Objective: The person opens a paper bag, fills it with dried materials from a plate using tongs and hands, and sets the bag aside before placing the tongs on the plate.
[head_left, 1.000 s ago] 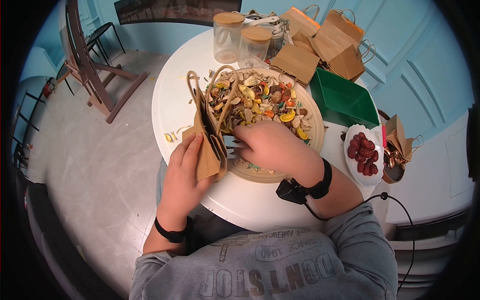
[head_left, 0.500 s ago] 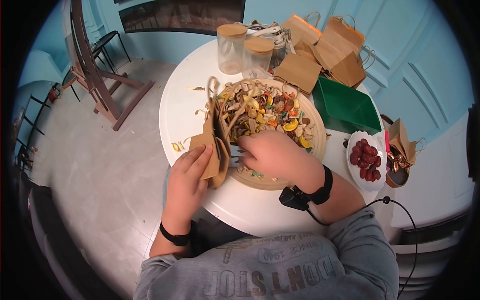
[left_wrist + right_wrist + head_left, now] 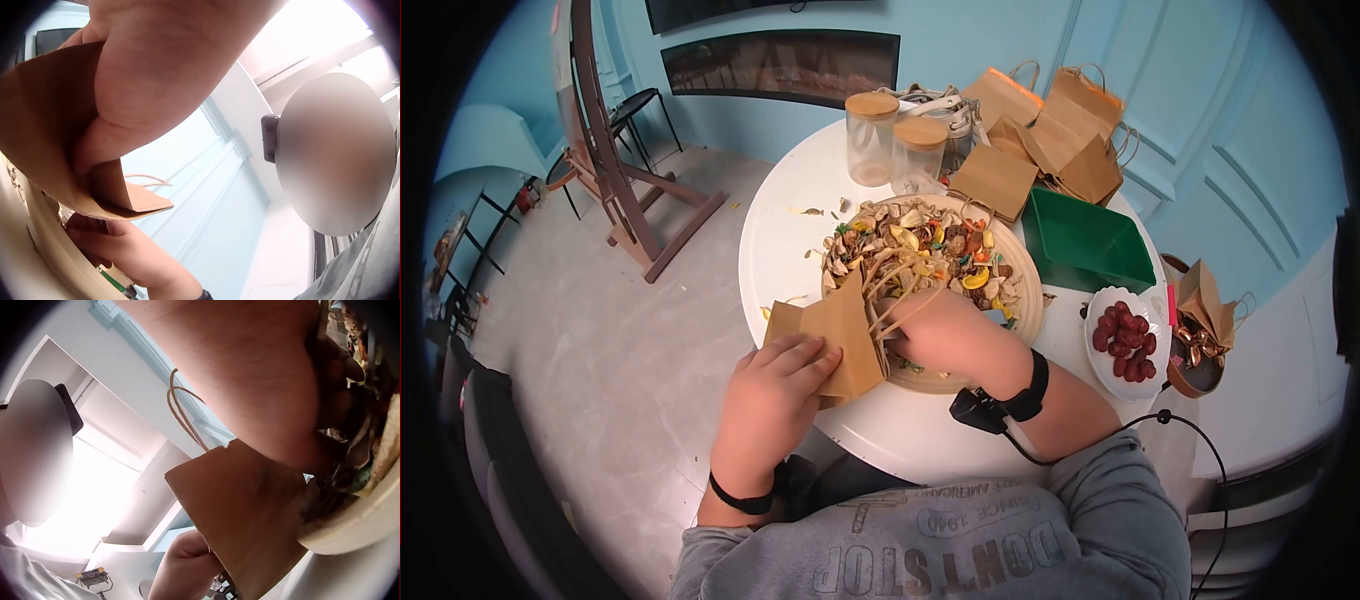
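A brown paper bag (image 3: 855, 335) leans over the near left edge of a round tray (image 3: 1030, 285) heaped with dried petals and slices (image 3: 920, 240). The left hand (image 3: 768, 410) grips the bag, its fingers spread on the outside; the left wrist view has the thumb of that hand (image 3: 156, 75) inside the bag (image 3: 31, 125). Behind the bag's twisted handles, the right hand (image 3: 955, 335) is low over the tray, its fingertips mostly hidden. In the right wrist view the right hand (image 3: 250, 381) has bent fingers among dark pieces; whether it holds any is unclear.
Two wooden-lidded jars (image 3: 870, 145) stand at the back, with several paper bags (image 3: 1065, 130) right of them. A green box (image 3: 1090, 240) and a white plate of red dates (image 3: 1120, 345) lie right of the tray. Loose bits (image 3: 812, 211) dot the table's left.
The bag has tipped over toward the right, its handles now lying across the right hand. The left hand has turned with it. The pale object seen at the right fingertips is no longer visible there.
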Tool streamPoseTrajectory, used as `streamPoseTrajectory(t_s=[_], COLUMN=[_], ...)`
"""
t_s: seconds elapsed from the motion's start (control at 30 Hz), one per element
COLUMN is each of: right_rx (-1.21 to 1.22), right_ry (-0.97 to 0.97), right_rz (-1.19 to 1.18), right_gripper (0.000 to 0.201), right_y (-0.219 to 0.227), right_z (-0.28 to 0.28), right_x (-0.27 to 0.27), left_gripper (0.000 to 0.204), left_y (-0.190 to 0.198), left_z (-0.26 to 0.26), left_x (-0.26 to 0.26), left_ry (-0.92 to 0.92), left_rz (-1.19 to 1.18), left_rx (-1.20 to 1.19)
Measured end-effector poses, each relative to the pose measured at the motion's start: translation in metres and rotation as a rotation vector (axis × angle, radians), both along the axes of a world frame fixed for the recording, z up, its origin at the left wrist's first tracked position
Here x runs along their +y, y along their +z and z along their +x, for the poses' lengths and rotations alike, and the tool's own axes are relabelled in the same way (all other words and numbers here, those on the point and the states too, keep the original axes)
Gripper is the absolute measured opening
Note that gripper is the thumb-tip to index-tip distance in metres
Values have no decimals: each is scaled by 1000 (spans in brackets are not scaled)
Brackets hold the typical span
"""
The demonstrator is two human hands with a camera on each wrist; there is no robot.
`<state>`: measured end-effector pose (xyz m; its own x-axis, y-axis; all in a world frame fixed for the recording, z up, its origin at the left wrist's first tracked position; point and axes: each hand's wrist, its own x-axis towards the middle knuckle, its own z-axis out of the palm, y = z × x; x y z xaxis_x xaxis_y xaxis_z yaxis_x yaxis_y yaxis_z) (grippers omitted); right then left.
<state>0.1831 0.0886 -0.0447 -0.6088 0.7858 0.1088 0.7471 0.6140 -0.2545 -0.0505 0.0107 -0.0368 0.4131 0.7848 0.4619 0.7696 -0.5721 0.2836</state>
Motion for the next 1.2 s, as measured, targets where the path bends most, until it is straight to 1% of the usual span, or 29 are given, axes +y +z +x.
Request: streamPoseTrajectory(t_s=[0.07, 0.13, 0.2, 0.27, 0.3, 0.33, 0.37, 0.4, 0.43, 0.47, 0.53, 0.57, 0.63, 0.97, 1.1, 1.2], right_rx=[-51, -49, -46, 90, 92, 183, 274, 276, 132, -12, 23, 55, 66, 103, 83, 68], right_ry=[-42, -43, -47, 21, 20, 31, 42, 42, 7, -27, -21, -16, -4, -10, -37, -31], right_rz=[-40, -40, -42, -9, -6, 16, 37, 40, -16, -72, -38, -5, 9, -12, -61, -3], right_gripper=[30, 30, 30, 30, 30, 25, 21, 21, 20, 19, 17, 16, 14, 15, 15, 17], right_y=[3, 5, 3, -6, -9, -12, -13, -8, 1, 6, 2, 0, -3, -3, 11, 15], right_z=[-2, -3, 0, 3, 5, 6, 6, 5, 2, 0, -1, -1, 0, 1, 7, 14], right_x=[-2, -2, -2, 1, 1, 1, 0, -1, -2, -3, -3, -3, -1, -1, -5, -1], left_gripper=[47, 47, 45, 44, 44, 44, 44, 45, 46, 46, 51, 51, 56, 59, 57, 57], left_y=[2, 5, 4, 5, 7, 9, 8, 6, 3, -2, -13, -12, -10, -10, -12, -11], left_z=[3, 5, 3, -2, -5, -6, -7, -7, -7, -6, -4, -2, 5, 4, 1, 1], left_x=[-2, -4, -4, -3, -4, -4, -3, -2, -1, 1, 4, 2, -1, 2, 1, 1], left_ry=[-1, 26, 7, -12, -12, -13, -14, 42, 99, 100, 90, 91, 86, 75, 64, 56], left_rz=[-19, -35, -31, -26, -4, 18, 20, 47, 74, 76, -125, -122, -197, -191, -180, -170], left_rx=[-18, 17, -13, -44, -126, -209, -207, -227, -246, -244, 58, 59, 74, 82, 97, 99])
